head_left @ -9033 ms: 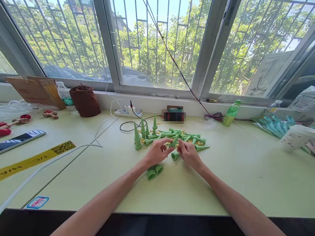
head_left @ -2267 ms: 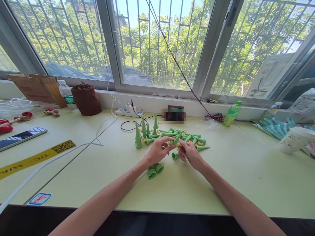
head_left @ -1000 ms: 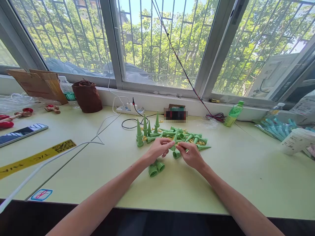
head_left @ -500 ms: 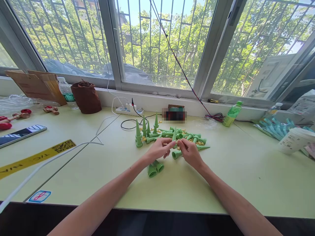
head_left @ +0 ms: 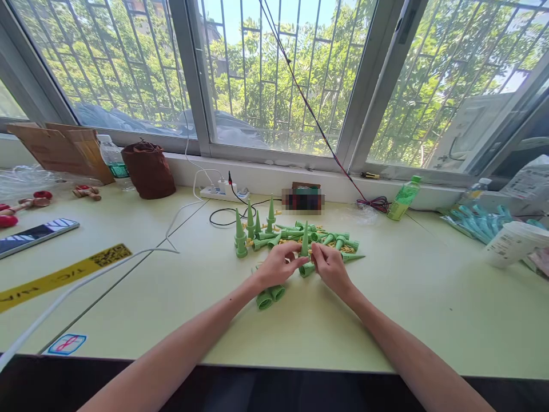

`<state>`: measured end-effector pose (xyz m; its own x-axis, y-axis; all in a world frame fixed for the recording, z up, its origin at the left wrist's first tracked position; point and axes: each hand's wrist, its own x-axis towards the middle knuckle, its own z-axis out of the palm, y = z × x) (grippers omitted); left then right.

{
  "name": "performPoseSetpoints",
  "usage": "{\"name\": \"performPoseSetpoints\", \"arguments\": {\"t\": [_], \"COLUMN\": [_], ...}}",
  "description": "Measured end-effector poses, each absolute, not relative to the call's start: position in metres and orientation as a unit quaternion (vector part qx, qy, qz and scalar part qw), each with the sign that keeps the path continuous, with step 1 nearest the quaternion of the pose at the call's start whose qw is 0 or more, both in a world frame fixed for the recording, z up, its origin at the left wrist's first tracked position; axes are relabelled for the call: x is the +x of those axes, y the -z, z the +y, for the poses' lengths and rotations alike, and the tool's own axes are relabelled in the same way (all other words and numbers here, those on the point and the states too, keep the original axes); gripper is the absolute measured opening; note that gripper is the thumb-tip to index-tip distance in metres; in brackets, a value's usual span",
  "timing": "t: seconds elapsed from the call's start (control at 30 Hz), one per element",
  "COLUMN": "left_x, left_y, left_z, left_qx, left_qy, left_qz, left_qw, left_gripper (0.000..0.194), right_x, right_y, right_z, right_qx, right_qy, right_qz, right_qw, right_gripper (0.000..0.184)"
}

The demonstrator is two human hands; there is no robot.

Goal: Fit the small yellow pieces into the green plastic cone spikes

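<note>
A green plastic watering spike [head_left: 305,239] stands point up between my hands. My left hand [head_left: 279,265] grips it from the left with thumb and fingers. From the right, my right hand [head_left: 332,269] pinches at its side, seemingly on a small yellow valve [head_left: 311,252] mostly covered by the fingertips. Behind lies a heap of green spikes [head_left: 295,233] mixed with yellow valves. Several finished-looking spikes [head_left: 241,237] stand upright at the heap's left. Two spikes [head_left: 265,300] lie below my left wrist, open ends toward me; another spike's open end [head_left: 306,269] shows beneath my hands.
A power strip [head_left: 210,193] and black cable sit by the window sill. On the right are a green-labelled bottle [head_left: 404,199] and a white cup [head_left: 517,245]. At left lie a phone [head_left: 38,236], a brown pouch [head_left: 148,171] and a white cable [head_left: 86,280] crossing the table.
The fingers of my left hand have shifted around the spike, with the thumb now lower. My right fingertips stay pinched at its side, and the spike has barely moved.
</note>
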<state>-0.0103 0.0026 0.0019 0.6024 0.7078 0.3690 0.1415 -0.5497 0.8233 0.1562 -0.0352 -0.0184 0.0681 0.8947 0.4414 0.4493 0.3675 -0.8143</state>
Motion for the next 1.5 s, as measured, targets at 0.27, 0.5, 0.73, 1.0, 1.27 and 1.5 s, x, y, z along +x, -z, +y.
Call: {"name": "performPoseSetpoints", "arguments": {"t": [0.27,0.5,0.73,1.0,1.27,1.5], "left_x": [-0.012,-0.012,-0.01,-0.019,-0.016,-0.012], "left_y": [0.003,0.001,-0.004,-0.005,-0.007,-0.005], "left_z": [0.005,0.002,0.001,0.005,0.002,0.004], "left_qx": [0.86,0.859,0.833,0.733,0.754,0.82], "left_qy": [-0.362,-0.348,-0.345,-0.229,-0.246,-0.333], "left_qz": [0.218,0.232,0.252,0.27,0.287,0.258], "left_qw": [0.286,0.296,0.352,0.581,0.538,0.388], "left_gripper": [0.021,0.023,0.033,0.047,0.04,0.03], "right_x": [0.152,0.152,0.156,0.163,0.162,0.16], "right_y": [0.015,0.015,0.015,0.013,0.016,0.015], "right_z": [-0.033,-0.032,-0.034,-0.037,-0.036,-0.035], "right_qx": [-0.478,-0.464,-0.503,-0.49,-0.505,-0.511], "right_qy": [-0.44,-0.447,-0.288,-0.113,-0.104,-0.228], "right_qz": [-0.527,-0.521,-0.621,-0.746,-0.728,-0.674], "right_qw": [0.548,0.56,0.528,0.437,0.451,0.484], "right_gripper": [0.048,0.048,0.049,0.041,0.042,0.046]}}
